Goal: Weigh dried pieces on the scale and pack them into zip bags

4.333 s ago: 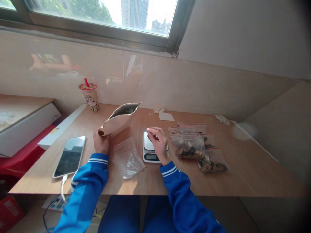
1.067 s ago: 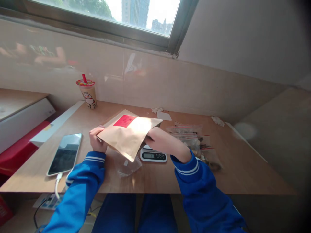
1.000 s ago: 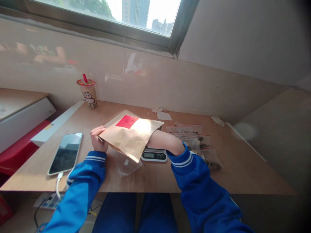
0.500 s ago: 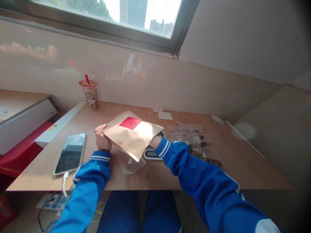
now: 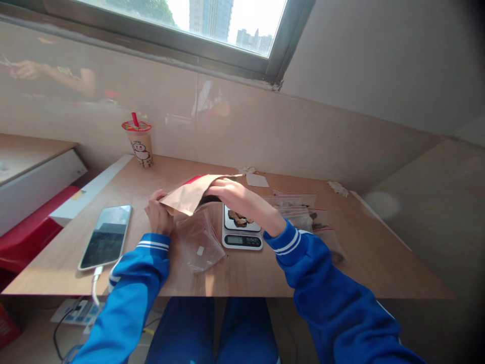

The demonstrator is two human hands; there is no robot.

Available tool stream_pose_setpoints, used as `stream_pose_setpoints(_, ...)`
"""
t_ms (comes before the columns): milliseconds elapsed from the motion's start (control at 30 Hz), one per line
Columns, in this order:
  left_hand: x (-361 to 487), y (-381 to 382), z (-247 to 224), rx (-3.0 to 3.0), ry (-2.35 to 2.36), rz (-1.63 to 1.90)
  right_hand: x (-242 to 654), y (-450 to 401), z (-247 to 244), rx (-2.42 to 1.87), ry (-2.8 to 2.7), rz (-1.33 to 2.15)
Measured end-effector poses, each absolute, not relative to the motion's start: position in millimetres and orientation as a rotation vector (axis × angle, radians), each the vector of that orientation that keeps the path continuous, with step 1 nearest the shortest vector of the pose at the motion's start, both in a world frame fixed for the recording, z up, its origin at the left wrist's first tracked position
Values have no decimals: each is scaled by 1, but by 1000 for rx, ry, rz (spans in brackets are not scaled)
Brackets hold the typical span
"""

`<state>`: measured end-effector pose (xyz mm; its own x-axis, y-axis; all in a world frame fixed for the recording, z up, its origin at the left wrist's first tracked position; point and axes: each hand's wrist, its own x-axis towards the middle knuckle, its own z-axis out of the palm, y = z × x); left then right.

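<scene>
My left hand [image 5: 158, 212] grips the closed end of a brown kraft paper bag [image 5: 185, 196] with a red patch, holding it tilted above the table. The fingers of my right hand [image 5: 227, 192] reach into the bag's open mouth; their tips are hidden inside, so I cannot tell whether they hold anything. Below and to the right, a white digital kitchen scale [image 5: 242, 242] carries several dark brown dried slices [image 5: 238, 218]. An empty-looking clear plastic bag [image 5: 200, 247] lies flat left of the scale.
Filled clear zip bags [image 5: 299, 212] lie right of the scale, partly behind my right arm. A phone [image 5: 106, 236] with a charging cable lies at the left. A drink cup [image 5: 140, 146] stands at the back near the wall, with white paper [image 5: 257, 180] farther right.
The paper bag has tipped and shifted up and left, its mouth now facing right. My right hand has moved up to that mouth, leaving the scale and its dried slices visible.
</scene>
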<state>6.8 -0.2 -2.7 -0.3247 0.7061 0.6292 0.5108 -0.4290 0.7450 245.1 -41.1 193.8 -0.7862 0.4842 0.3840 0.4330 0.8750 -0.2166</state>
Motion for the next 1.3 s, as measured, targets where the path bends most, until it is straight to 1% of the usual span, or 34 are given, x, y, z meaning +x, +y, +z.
stream_pose_setpoints(100, 5, 5, -8, 1858, 1586, 1822, 245, -41, 203, -654, -2465, 183)
stream_pose_setpoints(267, 4, 7, -10, 1958, 1534, 1731, 248, -34, 202, -676, -2160, 295)
stream_pose_setpoints(400, 5, 8, -8, 1930, 1604, 1637, 256, -31, 203, -739, -1893, 331)
stream_pose_setpoints(500, 4, 10, -7, 1782, 1705, 1658, 271, -28, 193, -841, -1623, 487)
stream_pose_setpoints(600, 3, 12, -8, 1657, 1751, 1735, 292, -22, 166, -937, -1465, 752)
stream_pose_setpoints(733, 2, 13, -8, 1612, 1728, 1777, 316, -10, 121, -1128, -1633, 1111)
stream_pose_setpoints(900, 1, 13, -9, 1590, 1753, 1747, 329, 11, 90, -1287, -1818, 1284)
stream_pose_setpoints(1033, 1, 14, -9, 1578, 1729, 1774, 331, 22, 82, -1259, -1846, 1300)
stream_pose_setpoints(1300, 2, 13, -7, 1568, 1733, 1772, 335, 19, 84, -1332, -1944, 1157)
